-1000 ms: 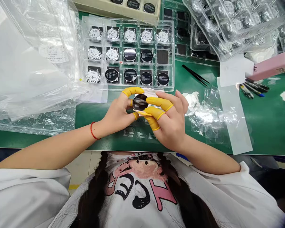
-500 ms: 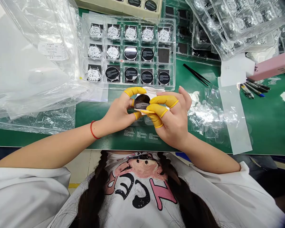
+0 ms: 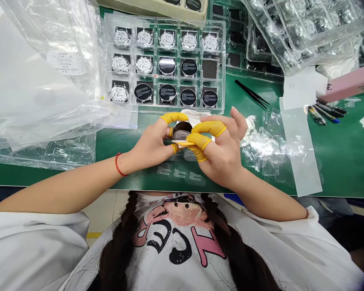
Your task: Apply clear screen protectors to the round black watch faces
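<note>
My left hand (image 3: 154, 142), in yellow finger cots, closes round the rim of a round watch head (image 3: 178, 127) with a dark glossy face. Over the lower part of that face lies a clear printed film (image 3: 180, 136). My right hand (image 3: 221, 148), also in yellow cots, pinches at the film's right edge; a thin pale flat piece (image 3: 183, 143) shows under its fingertips, its kind unclear. A white cloth (image 3: 194, 116) sits just behind the watch head. Below both hands, clear stickers with white print (image 3: 179, 173) lie on the green table.
A clear plastic tray (image 3: 223, 76) behind my hands carries several watch heads, some with black printed labels. Black tweezers (image 3: 251, 95), pens (image 3: 326, 113), a pink bottle (image 3: 350, 84) and crumpled clear film (image 3: 265, 149) lie right. Large plastic bags (image 3: 42, 121) cover the left; stacked trays (image 3: 309, 28) stand back right.
The watch head has tilted slightly, and the film now lies lower and flatter against its face. My right hand has shifted a little; both hands keep their hold.
</note>
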Motion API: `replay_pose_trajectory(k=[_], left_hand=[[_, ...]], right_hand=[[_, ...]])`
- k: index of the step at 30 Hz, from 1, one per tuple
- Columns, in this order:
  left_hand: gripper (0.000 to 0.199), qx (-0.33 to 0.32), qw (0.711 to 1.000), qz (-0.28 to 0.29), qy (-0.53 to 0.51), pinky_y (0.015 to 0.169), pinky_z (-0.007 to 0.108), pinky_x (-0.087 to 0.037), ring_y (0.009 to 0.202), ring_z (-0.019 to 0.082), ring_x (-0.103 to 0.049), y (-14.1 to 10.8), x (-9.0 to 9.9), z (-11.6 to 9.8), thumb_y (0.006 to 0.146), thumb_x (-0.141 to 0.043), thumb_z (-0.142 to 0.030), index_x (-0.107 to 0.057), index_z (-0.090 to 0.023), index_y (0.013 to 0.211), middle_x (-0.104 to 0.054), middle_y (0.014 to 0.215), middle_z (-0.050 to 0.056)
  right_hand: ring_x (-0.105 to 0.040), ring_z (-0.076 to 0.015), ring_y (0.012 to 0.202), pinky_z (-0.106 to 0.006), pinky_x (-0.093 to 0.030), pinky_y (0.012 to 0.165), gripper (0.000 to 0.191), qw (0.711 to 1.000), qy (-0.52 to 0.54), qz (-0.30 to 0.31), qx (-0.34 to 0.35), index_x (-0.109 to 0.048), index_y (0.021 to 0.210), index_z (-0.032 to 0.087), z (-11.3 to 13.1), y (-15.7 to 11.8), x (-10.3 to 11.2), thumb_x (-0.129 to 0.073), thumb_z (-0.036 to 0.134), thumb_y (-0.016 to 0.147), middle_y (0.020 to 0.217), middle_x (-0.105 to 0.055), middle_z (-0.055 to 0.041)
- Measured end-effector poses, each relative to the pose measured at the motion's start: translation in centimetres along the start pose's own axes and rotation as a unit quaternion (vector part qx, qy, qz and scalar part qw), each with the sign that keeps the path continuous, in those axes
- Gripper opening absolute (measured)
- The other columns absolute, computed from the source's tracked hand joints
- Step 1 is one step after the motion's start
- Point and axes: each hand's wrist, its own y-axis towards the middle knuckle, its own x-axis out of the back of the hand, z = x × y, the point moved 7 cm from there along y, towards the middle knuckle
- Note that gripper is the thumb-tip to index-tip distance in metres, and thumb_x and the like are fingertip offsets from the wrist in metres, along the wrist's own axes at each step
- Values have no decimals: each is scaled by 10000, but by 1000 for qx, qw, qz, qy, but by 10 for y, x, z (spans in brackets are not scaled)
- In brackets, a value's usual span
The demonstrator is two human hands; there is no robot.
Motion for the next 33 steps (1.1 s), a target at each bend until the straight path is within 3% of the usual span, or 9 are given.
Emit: replay_pose_trajectory(k=[5,9,13,17,22,29,33], left_hand=[[491,-14,1000,4,4,650,275,-552,721,121,-691,1,-1,1,780,-743,-255,-533,-216,1222,-694,1078,29],[512,-13,1000,9,8,617,268,-547,696,123,-692,1,-2,3,783,-740,-276,-516,-223,1241,-705,1059,21],[509,-10,1000,20,-6,692,294,-587,767,155,-729,1,-5,3,786,-741,-268,-501,-227,1232,-725,967,-1],[521,3,1000,20,-23,757,339,-604,837,194,-752,0,-6,5,786,-767,-298,-508,-230,1232,-747,967,11],[549,23,999,25,-33,718,335,-600,803,195,-741,-1,-7,10,789,-788,-370,-508,-239,1242,-747,933,12],[585,27,998,31,-47,714,307,-582,815,184,-731,-3,-9,12,795,-802,-386,-483,-228,1259,-724,963,30],[574,15,997,50,-60,636,245,-550,734,128,-690,-2,-12,11,809,-792,-356,-470,-228,1266,-702,923,8]], right_hand=[[-613,-215,1094,-524,-362,1148,164,1000,3,-23,-1,-649,930,269,-2,2,-2,-494,240,977,1011,-655,-17],[-597,-219,1077,-539,-329,1166,193,999,4,16,-35,-641,916,253,-7,3,-9,-463,257,989,1036,-640,-29],[-575,-233,1092,-562,-309,1168,163,999,16,17,-45,-631,930,245,-9,3,-10,-475,252,979,1022,-641,-44],[-580,-254,1096,-597,-290,1173,180,994,29,65,-81,-629,969,261,-12,6,-13,-452,234,978,987,-653,-54],[-594,-272,1077,-611,-295,1177,199,990,35,91,-107,-608,982,271,-15,9,-15,-410,269,989,922,-653,-57],[-596,-234,924,-542,-339,1162,200,987,28,102,-120,-580,1003,255,-20,10,-21,-386,213,979,873,-616,-48],[-583,-217,845,-460,-450,1018,218,991,24,80,-102,-568,995,219,-22,12,-22,-352,190,981,847,-601,-60]])
